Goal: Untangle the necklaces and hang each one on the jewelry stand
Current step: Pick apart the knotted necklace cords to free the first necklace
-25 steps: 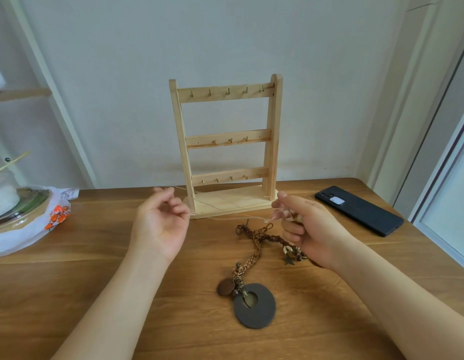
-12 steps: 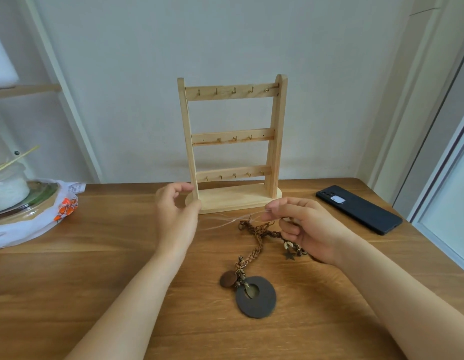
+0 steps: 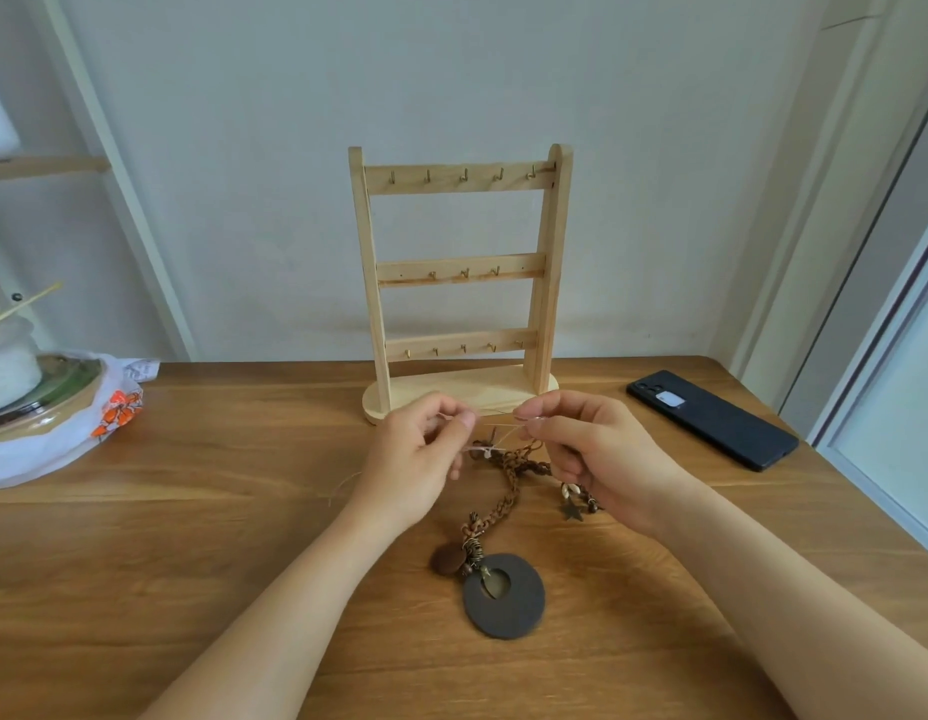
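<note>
As left hand (image 3: 415, 459) nears right hand (image 3: 597, 454), cord (image 3: 495, 443) slackens.

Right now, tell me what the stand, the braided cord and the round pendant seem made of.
Stand: pale unfinished-looking wood, grain visible, with small brass-coloured metal hooks. Braided cord: brown, matte, plaited, probably leather or waxed cord; cannot tell which. Round pendant: dark grey, matte, flat disc, perhaps painted wood or stone.
</note>
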Tool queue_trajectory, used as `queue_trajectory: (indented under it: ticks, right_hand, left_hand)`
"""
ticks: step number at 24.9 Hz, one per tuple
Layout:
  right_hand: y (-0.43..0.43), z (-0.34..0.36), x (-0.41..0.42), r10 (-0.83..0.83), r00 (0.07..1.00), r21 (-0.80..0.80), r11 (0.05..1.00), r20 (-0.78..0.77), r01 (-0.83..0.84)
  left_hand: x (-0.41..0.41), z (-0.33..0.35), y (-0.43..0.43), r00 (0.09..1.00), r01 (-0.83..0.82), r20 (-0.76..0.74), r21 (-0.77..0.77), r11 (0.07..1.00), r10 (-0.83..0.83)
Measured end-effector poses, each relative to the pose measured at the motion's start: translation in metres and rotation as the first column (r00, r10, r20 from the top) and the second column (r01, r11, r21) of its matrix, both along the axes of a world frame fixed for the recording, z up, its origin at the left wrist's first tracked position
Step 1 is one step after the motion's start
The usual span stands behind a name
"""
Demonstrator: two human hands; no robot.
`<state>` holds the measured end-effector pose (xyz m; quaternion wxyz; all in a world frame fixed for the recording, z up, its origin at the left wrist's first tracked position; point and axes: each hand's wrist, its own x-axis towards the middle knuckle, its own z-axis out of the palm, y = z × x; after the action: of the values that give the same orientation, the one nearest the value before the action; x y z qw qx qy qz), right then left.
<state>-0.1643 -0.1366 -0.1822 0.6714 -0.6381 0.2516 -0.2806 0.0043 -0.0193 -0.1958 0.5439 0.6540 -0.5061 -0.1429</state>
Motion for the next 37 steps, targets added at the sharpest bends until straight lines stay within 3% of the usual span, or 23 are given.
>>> queue_trajectory:
  ticks: [7, 12, 14, 17, 19, 21, 24, 26, 28, 31, 37]
  right_hand:
    - [-0.007, 0.001, -0.001, -0.098, 0.992, -0.109, 0.990, -0.078, 0.089]
    - [-0.007, 0.002, -0.006, 0.014, 0.993, -0.127, 0.992, -0.114, -0.028]
    - [-0.004, 0.003, -0.006, 0.107, 0.981, -0.123, 0.984, -0.160, -0.127]
    - [-0.005, 0.004, -0.006, 0.111, 0.983, -0.119, 0.985, -0.145, -0.128]
    - [-0.006, 0.005, -0.007, 0.065, 0.993, -0.135, 0.988, -0.098, -0.078]
    - [-0.006, 0.004, -0.007, 0.036, 0.997, -0.141, 0.989, -0.074, -0.047]
    - [-0.004, 0.003, -0.007, 0.037, 0.997, -0.138, 0.989, -0.074, -0.047]
    - [-0.002, 0.003, -0.007, 0.053, 0.995, -0.144, 0.987, -0.085, -0.065]
    - [0.001, 0.004, -0.005, 0.080, 0.991, -0.175, 0.980, -0.111, -0.099]
    - [0.005, 0.003, -0.003, 0.092, 0.983, -0.263, 0.956, -0.161, -0.132]
    - [0.010, 0.002, -0.001, 0.038, 0.990, -0.326, 0.942, -0.132, -0.080]
  left_hand:
    - [0.022, 0.004, -0.001, 0.889, -0.431, -0.182, -0.018, 0.902, 0.421]
    - [0.036, 0.012, 0.006, 0.735, -0.477, -0.519, 0.062, 0.877, 0.437]
    - [0.038, 0.014, 0.006, 0.680, -0.494, -0.580, 0.089, 0.865, 0.448]
    - [0.042, 0.017, 0.008, 0.635, -0.525, -0.608, 0.112, 0.844, 0.476]
    - [0.047, 0.018, 0.010, 0.732, -0.434, -0.528, 0.125, 0.892, 0.430]
    - [0.048, 0.019, 0.011, 0.877, -0.228, -0.407, 0.117, 0.966, 0.257]
    - [0.033, 0.017, 0.010, 0.997, -0.013, -0.075, 0.065, 0.998, 0.018]
    - [0.018, 0.013, 0.007, 0.955, -0.114, 0.276, 0.008, 0.993, 0.108]
    - [0.006, 0.009, 0.005, 0.828, -0.227, 0.512, -0.064, 0.972, 0.227]
    - [0.003, 0.007, 0.003, 0.805, -0.273, 0.523, -0.090, 0.958, 0.279]
    - [0.000, 0.008, 0.003, 0.896, -0.177, 0.417, 0.025, 0.984, 0.151]
